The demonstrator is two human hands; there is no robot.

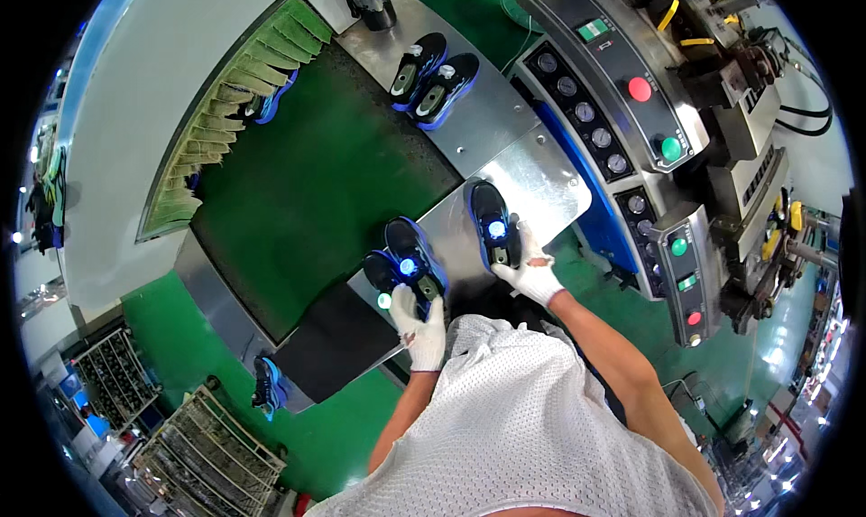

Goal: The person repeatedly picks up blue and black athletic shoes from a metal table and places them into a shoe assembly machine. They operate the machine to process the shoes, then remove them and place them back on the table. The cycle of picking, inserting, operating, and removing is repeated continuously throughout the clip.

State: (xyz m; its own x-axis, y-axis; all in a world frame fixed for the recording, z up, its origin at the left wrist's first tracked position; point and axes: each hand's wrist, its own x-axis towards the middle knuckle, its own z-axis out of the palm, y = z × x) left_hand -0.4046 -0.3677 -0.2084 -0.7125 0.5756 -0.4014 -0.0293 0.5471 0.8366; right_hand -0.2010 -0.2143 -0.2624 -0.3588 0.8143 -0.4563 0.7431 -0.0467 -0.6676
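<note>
Two gloved hands are both busy with sneakers. The left hand (422, 326), in a white glove, is closed around the heel end of a pair of black-and-blue shoes (408, 263) that sit side by side where the green conveyor belt (307, 192) meets the steel tabletop (541, 179), each with a glowing dot on top. The right hand (532, 273), also gloved white, grips the heel of a single black shoe (490, 221) lying on the steel tabletop just to the right of the pair, toe pointing away from the person and a bright blue light on it too. So three shoes right at the hands, all flat on their soles as far as I can tell.

Further up that same steel surface there's another pair of black-and-blue shoes (433, 77), well apart from the hands. One more blue shoe (271, 102) sits at the curtain of green strips (230, 111) at the mouth of the white tunnel (144, 93). On the right stands a big machine with a control panel (622, 84) full of dials, a red button and green ones. Down on the green floor (189, 336) lies a lone blue shoe (268, 386) beside the belt's end, with wire racks (207, 454) nearby.
</note>
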